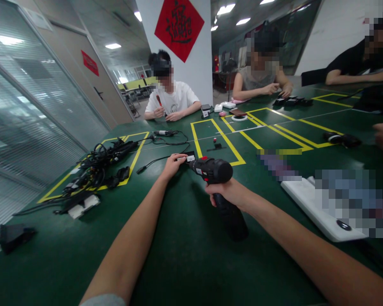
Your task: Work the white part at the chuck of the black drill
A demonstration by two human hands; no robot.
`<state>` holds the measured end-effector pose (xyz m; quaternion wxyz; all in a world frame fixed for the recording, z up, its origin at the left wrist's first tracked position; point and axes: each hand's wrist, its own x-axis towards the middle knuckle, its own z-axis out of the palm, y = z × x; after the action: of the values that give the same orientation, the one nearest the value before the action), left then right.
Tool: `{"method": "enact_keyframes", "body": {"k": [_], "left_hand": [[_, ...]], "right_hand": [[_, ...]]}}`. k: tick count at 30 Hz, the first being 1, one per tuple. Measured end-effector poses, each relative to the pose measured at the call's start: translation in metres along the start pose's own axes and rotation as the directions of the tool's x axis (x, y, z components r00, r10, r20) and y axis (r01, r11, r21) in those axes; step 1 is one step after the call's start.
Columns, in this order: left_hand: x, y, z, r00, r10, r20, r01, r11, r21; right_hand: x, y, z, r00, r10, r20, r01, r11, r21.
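My right hand (226, 190) is wrapped round the grip of a black and red cordless drill (214, 170). The drill points away to the left, its bit end by a small black box with a white label (190, 158). My left hand (173, 165) holds that box against the green table (178, 238), fingers pressed together on its near left side. A thin black cable (155, 161) runs left from the box and ends in a plug. Whether the drill's tip touches the box is hidden.
Left lies a tangled heap of black cables (107, 159) inside yellow tape. Beyond my hands are a dark strip (216, 147) and a small red object (215, 140). On the right lies a white device (306, 204), partly blurred. Several people sit around the table, one holding a screwdriver (159, 100).
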<state>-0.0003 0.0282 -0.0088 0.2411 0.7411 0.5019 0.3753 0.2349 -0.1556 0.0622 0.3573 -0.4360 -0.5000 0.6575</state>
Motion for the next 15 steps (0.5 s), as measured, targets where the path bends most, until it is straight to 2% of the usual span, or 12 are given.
{"method": "enact_keyframes", "body": {"k": [6, 15], "left_hand": [[-0.0022, 0.0032, -0.0016, 0.999, 0.042, 0.020, -0.043, 0.998, 0.041], [-0.0005, -0.0031, -0.0025, 0.998, 0.060, 0.037, -0.062, 0.996, 0.065]], "right_hand": [[-0.0028, -0.0035, 0.0043, 1.000, -0.010, -0.018, 0.010, 1.000, -0.001], [-0.0048, -0.0057, 0.0050, 0.999, 0.001, -0.034, -0.001, 1.000, 0.007]]}}
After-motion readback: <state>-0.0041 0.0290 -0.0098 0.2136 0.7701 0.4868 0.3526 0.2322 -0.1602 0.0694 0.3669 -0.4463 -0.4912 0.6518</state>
